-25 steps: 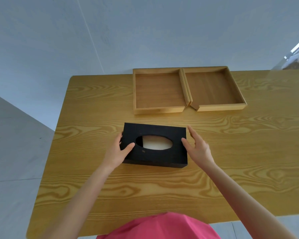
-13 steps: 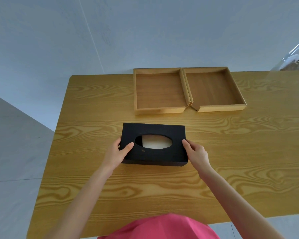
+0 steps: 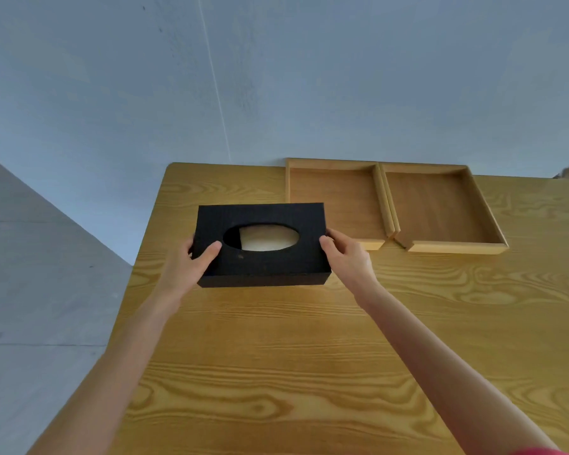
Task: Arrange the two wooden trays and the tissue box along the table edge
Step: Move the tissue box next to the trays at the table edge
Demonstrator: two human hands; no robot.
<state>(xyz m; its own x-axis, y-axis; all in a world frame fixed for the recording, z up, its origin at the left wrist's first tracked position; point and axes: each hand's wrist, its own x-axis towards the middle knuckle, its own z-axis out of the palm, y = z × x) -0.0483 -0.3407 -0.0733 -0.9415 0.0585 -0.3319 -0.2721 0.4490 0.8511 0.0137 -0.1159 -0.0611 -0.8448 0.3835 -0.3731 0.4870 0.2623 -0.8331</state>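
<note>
A black tissue box (image 3: 276, 262) with an oval opening showing white tissue is held above the table, toward its far left part. My left hand (image 3: 186, 267) grips its left end, thumb on top. My right hand (image 3: 349, 257) grips its right end. Two shallow wooden trays stand side by side against the table's far edge: the left tray (image 3: 334, 205), partly hidden behind the box's right corner, and the right tray (image 3: 440, 208). Their inner walls touch.
The wooden table (image 3: 309, 356) stands against a pale grey wall (image 3: 276, 77). Its left edge borders a grey floor (image 3: 46, 274). A strip of bare tabletop lies left of the trays along the far edge. A bit of red clothing (image 3: 532, 451) shows at the bottom right.
Both hands have closed on the tissue box's ends and lifted it off the table, carrying it away from me and leftward toward the far edge. The view has shifted left.
</note>
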